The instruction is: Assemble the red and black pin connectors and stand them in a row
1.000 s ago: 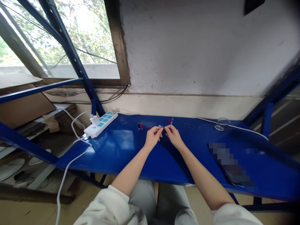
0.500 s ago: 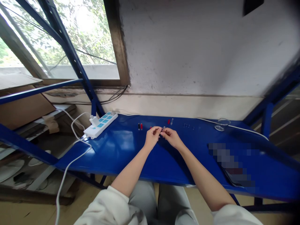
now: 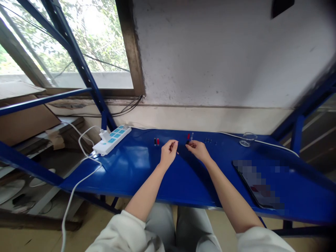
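Observation:
My left hand [image 3: 168, 153] hovers over the middle of the blue table, thumb and fingers drawn together; what they hold, if anything, is hidden. A short gap to the right, my right hand [image 3: 198, 149] pinches a small dark piece [image 3: 187, 142] too tiny to name. Just beyond that hand lie a small red piece [image 3: 188, 135] and a clear tube [image 3: 192, 135]. To the left of my left hand, a black cylinder [image 3: 155, 141] and a red cylinder [image 3: 158, 141] stand side by side. Several tiny clear pieces [image 3: 208, 140] are to the right of my right hand.
A white power strip [image 3: 110, 140] with a plugged-in cord occupies the table's left end. At right are a clear coiled or ring-shaped object [image 3: 245, 143] and a dark flat device [image 3: 254, 185], partly blurred. A white cable [image 3: 275, 144] runs along the back right.
My hands, together half a second ago, are now apart. The right one has moved slightly right with the small dark piece; the left has shifted a little left.

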### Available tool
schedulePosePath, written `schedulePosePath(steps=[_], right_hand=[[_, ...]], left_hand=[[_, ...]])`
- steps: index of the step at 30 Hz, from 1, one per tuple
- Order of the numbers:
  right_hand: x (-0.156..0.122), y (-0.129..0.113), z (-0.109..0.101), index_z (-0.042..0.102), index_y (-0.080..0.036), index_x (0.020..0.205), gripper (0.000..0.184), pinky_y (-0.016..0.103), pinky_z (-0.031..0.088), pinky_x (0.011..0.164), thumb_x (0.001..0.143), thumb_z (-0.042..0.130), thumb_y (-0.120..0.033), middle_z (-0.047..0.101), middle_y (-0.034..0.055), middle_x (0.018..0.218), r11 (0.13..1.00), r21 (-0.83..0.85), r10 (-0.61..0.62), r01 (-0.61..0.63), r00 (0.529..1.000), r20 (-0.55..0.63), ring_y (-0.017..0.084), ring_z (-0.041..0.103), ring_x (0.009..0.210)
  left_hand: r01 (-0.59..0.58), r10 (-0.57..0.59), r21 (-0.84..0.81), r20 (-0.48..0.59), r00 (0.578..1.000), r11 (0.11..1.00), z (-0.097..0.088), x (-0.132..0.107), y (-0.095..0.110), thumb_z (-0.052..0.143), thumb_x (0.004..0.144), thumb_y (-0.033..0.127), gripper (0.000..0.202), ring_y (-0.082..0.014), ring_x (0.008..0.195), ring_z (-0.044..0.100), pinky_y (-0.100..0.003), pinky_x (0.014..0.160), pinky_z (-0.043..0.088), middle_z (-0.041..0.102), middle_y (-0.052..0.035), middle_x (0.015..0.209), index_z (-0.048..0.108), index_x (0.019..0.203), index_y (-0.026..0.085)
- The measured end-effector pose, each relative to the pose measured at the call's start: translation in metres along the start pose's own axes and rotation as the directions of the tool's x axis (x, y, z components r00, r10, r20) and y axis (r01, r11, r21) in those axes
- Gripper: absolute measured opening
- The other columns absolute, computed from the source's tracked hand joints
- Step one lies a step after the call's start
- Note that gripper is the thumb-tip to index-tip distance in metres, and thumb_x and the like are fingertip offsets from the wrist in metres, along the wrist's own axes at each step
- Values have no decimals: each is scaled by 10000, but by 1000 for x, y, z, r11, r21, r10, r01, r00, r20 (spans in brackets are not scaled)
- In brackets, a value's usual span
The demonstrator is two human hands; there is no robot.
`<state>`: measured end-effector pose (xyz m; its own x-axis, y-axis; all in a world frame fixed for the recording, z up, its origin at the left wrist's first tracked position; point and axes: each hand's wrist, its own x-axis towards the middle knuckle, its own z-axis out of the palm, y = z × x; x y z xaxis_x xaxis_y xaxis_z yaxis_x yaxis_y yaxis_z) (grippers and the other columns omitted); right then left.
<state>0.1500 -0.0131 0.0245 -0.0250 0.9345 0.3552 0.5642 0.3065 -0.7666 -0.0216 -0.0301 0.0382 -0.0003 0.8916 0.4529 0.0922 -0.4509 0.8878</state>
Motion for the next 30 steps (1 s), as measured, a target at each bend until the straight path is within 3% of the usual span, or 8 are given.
schedulePosePath(steps=[4,9,18,30], right_hand=[[17,25,-14,541,-175,595,209,239,364,503,679,536,-366,575,21,549,972,-190,118,-141,985,-127,136,517,504],[32,43,-7,539,-183,576,183,234,330,491,672,526,-338,554,10,530,947,-311,40,-84,989,-143,135,495,503],[46,50,15,587,-189,630,151,230,301,468,706,515,-298,600,28,593,916,-386,56,-114,986,-160,137,506,523],[48,51,13,625,-194,709,171,250,311,499,740,547,-343,639,60,694,873,-439,178,-214,976,-122,177,567,631]], left_hand=[[21,-22,-5,-108,994,1000,-5,2,1,451,812,424,298,-66,465,417,-180,446,376,464,18,572,595,825,162],[81,-102,-117,-189,977,990,-4,6,-11,425,822,444,323,-48,408,369,-173,399,311,419,37,532,561,785,154],[122,-181,-256,-221,958,959,-2,7,-13,452,794,486,353,-39,366,345,-182,364,277,396,51,492,542,714,153],[121,-195,-300,-230,953,946,-3,7,-13,474,784,482,349,-41,360,343,-191,369,271,397,53,476,539,690,152]])
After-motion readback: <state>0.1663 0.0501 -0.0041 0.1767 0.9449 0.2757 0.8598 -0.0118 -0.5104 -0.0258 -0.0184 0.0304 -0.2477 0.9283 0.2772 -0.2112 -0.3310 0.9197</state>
